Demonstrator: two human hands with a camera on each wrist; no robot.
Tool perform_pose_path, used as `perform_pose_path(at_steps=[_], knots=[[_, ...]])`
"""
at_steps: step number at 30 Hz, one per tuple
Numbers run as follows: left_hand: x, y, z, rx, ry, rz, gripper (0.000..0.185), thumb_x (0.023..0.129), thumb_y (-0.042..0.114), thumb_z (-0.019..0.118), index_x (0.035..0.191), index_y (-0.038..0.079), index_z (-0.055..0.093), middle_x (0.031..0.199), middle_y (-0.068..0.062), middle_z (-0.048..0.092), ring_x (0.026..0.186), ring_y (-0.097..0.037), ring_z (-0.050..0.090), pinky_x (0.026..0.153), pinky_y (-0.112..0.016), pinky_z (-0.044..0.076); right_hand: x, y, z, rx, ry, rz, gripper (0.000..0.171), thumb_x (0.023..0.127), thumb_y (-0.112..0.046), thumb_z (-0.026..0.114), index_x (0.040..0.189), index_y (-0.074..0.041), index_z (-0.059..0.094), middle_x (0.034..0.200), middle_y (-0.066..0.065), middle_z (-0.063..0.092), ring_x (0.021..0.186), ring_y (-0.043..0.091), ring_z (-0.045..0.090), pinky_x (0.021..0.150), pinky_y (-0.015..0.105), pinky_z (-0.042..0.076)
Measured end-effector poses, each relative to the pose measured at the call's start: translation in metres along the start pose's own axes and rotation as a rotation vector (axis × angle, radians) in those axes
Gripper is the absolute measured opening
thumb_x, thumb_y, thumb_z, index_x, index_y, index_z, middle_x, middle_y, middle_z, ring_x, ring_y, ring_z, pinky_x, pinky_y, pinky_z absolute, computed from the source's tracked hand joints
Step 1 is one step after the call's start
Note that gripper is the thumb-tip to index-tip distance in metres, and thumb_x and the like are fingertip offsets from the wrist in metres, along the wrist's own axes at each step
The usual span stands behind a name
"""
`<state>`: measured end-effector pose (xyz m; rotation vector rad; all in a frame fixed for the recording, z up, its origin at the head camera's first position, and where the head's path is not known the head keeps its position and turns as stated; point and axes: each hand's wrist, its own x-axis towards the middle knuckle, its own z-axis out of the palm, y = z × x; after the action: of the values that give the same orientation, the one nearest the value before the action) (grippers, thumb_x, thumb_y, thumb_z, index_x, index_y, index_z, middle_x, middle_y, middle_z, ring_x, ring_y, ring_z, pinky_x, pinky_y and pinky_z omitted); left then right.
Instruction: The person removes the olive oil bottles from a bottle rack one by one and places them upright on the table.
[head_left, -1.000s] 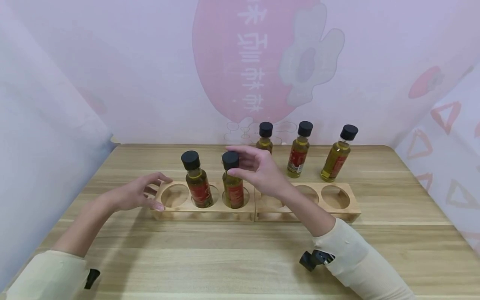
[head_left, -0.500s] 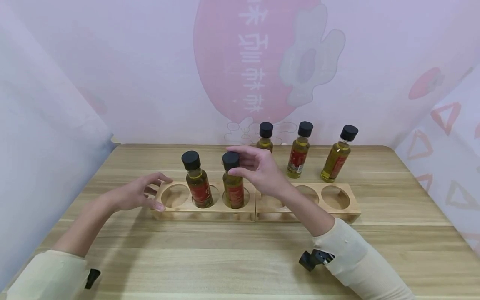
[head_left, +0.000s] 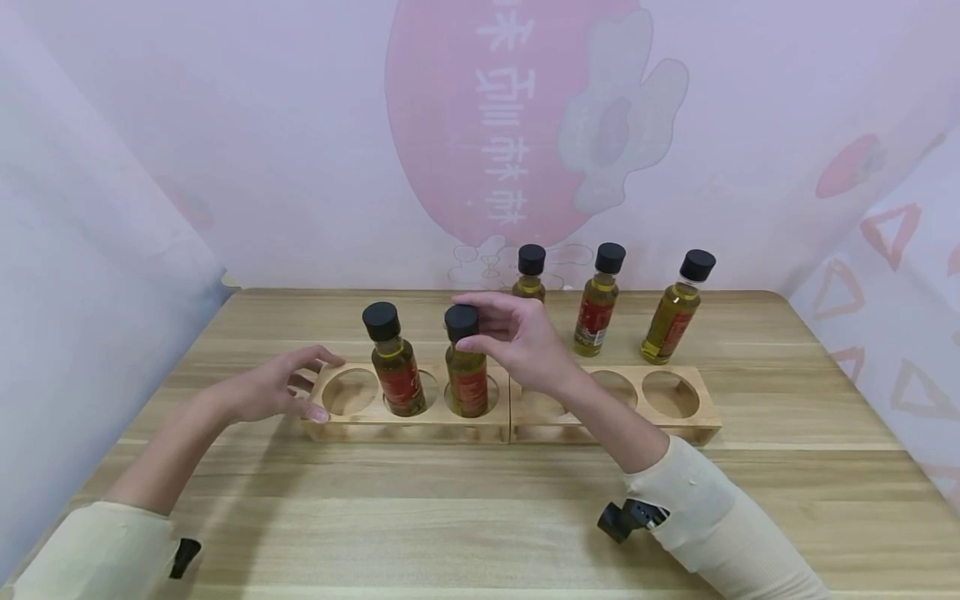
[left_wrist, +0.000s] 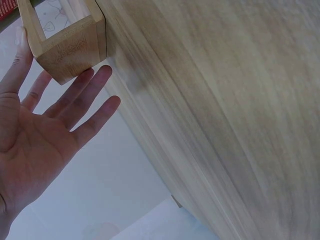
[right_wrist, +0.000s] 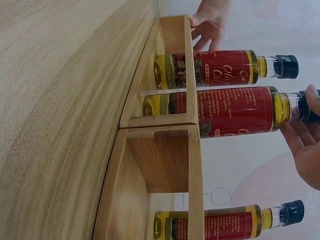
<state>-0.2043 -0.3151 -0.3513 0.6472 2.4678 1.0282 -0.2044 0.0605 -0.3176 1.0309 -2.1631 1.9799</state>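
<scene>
Two light wooden racks with round holes stand end to end; the left rack point(head_left: 442, 433) holds two olive oil bottles. My left hand point(head_left: 273, 387) grips that rack's left end, thumb on the front edge and index finger at the back. In the left wrist view the other fingers spread beside the rack end point(left_wrist: 75, 50). My right hand point(head_left: 525, 342) pinches the black cap and neck of the olive oil bottle point(head_left: 468, 387), which sits upright in the left rack's right hole. The other olive oil bottle point(head_left: 400, 383) stands in the middle hole.
Behind the right rack point(head_left: 682, 425) stand three more olive oil bottles, the left one point(head_left: 529, 286) partly hidden by my right hand, then the middle bottle point(head_left: 596, 312) and the right bottle point(head_left: 672, 321). A printed curtain point(head_left: 300, 167) hangs along the wooden table's point(head_left: 420, 517) back edge.
</scene>
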Motion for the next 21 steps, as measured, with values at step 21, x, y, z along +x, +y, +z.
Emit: perform_pose_path(at_steps=[21], knots=[[0.0, -0.0015, -0.0001, 0.001, 0.002, 0.01, 0.07, 0.085, 0.014, 0.086, 0.14, -0.003, 0.047, 0.14, -0.033, 0.049, 0.126, -0.056, 0.051, 0.101, -0.067, 0.05, -0.0018, 0.0008, -0.0033, -0.003, 0.02, 0.011, 0.043, 0.088, 0.012, 0.075, 0.13, 0.011, 0.064, 0.115, 0.027, 0.073, 0.102, 0.037, 0.075, 0.089, 0.038, 0.062]])
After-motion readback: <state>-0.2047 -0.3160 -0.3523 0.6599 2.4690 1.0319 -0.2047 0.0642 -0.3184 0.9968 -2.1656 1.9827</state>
